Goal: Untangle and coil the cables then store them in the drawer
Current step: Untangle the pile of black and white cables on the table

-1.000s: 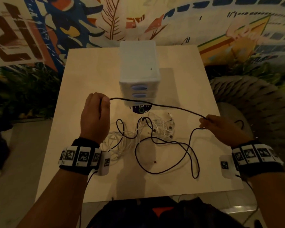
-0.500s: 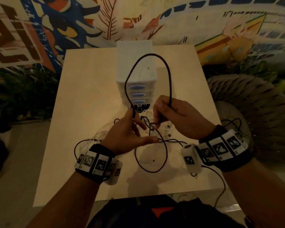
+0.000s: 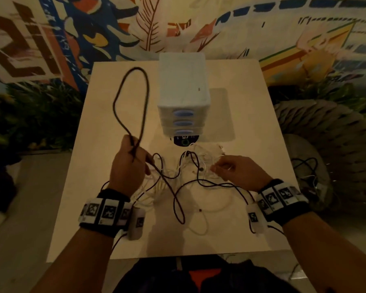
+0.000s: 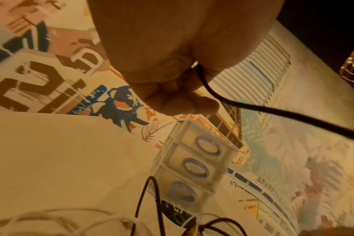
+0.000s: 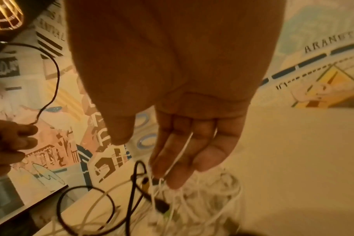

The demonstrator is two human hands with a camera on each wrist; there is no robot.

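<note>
— What can't you make out?
— My left hand (image 3: 127, 166) hides where the black cable (image 3: 133, 98) crosses inside my grip, and that raised loop is blurred.
— And the white cables (image 5: 194, 201)?
— A smeared tangle; plugs unreadable. My right hand (image 5: 172, 89) covers most of the drawer unit (image 5: 145, 140).

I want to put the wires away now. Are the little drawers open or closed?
Closed. All three fronts of the drawer unit sit flush, blue handles stacked in line, in both the head and left wrist views. None is pulled out.
</note>
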